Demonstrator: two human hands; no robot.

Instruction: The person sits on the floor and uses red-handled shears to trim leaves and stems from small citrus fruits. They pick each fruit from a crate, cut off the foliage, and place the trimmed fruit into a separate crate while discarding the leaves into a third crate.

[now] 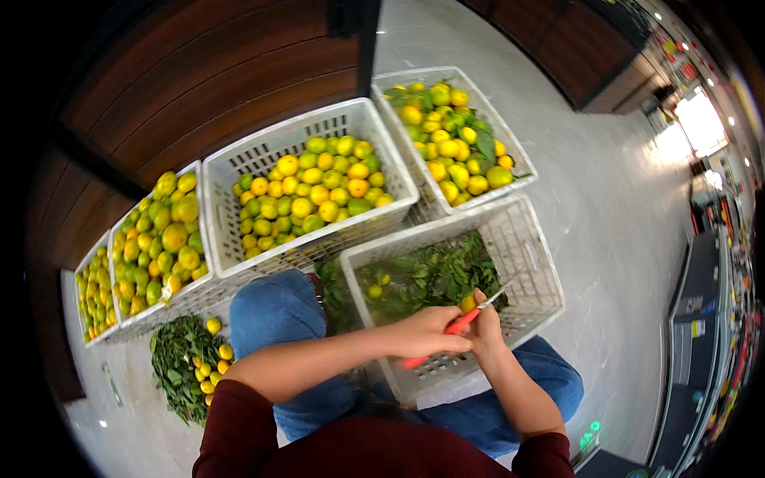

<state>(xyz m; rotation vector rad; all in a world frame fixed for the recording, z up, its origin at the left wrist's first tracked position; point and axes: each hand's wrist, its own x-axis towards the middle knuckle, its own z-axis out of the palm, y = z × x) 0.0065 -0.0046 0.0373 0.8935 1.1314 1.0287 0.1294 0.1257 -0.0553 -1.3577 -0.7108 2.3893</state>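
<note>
Head view, with your hands as the clock's centre: grey floor spreads beneath everything. Among the crates, the big crate sits between 10 and 11 o'clock, partly filled with green and yellow citrus; the far crate at 12 holds more, leaves mixed in. The left crate and end crate line up toward 9, both well filled. Directly below you is the near crate, with leaves and a few citrus inside. Between 8 and 9 o'clock, a leaf pile lies on the floor, yellow citrus along its right edge.

Your left hand is wrapped around the red-handled shears, which point to about 2 o'clock; you can't tell whether the blades are parted. Your right hand is drawn in close beside it, fingertips at a yellow fruit over the near crate; whether it grips the fruit can't be told.

The shears should be light and stiff, best held well back, clear of the tip. The fruit is probably light and firm, its smooth rind slightly slippery and easily nicked; cup it round the middle, fingers away from the metal.
</note>
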